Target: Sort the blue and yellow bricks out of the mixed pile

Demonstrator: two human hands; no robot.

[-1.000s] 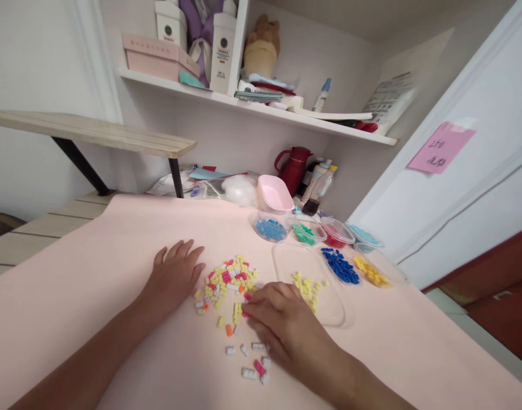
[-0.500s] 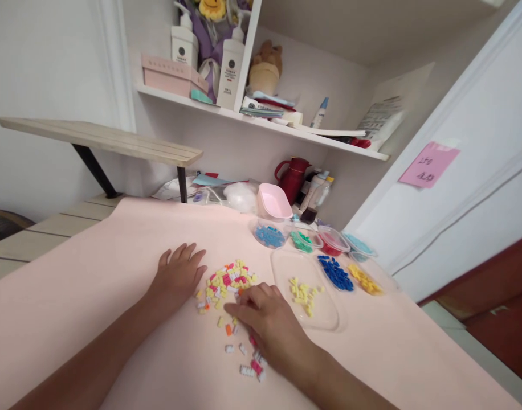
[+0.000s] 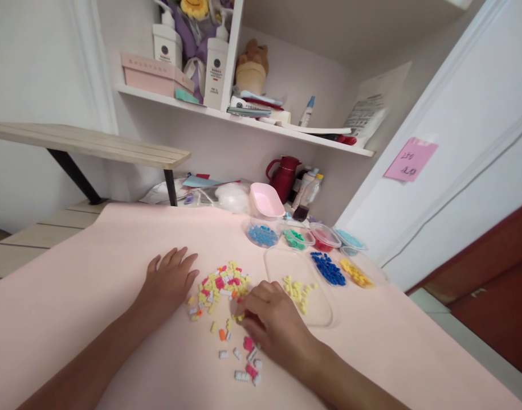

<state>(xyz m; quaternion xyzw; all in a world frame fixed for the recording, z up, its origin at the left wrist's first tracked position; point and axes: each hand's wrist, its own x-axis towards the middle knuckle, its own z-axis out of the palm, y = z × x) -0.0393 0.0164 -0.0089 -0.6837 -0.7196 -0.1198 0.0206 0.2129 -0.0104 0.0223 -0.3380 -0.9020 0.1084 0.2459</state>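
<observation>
My left hand (image 3: 169, 280) lies flat on the pink table cover, fingers spread, left of a mixed pile of small toy bricks (image 3: 219, 283) in yellow, pink, white and orange. At the pile's right edge my right hand (image 3: 273, 319) is closed, its fingers curled down. Yellow bricks (image 3: 237, 318) show by its fingertips; the hand hides what it may hold. Nearer me lie loose white bricks (image 3: 241, 376) and pink bricks (image 3: 251, 372). To the right of that hand, a clear shallow lid (image 3: 318, 316) carries light yellow bricks (image 3: 298, 292).
Behind the lid stand clear tubs of blue bricks (image 3: 263, 236), green bricks (image 3: 295, 239) and red bricks (image 3: 323, 239). Dark blue bricks (image 3: 328, 269) and orange-yellow bricks (image 3: 355, 273) sit to the right. A pink container (image 3: 266, 202) and red jug (image 3: 284, 177) stand farther back under a shelf.
My right hand's fingers have curled in more, by yellow bricks at the pile's edge. A pink brick beneath that hand shows more fully. My left hand stays flat. The whole view has shifted slightly.
</observation>
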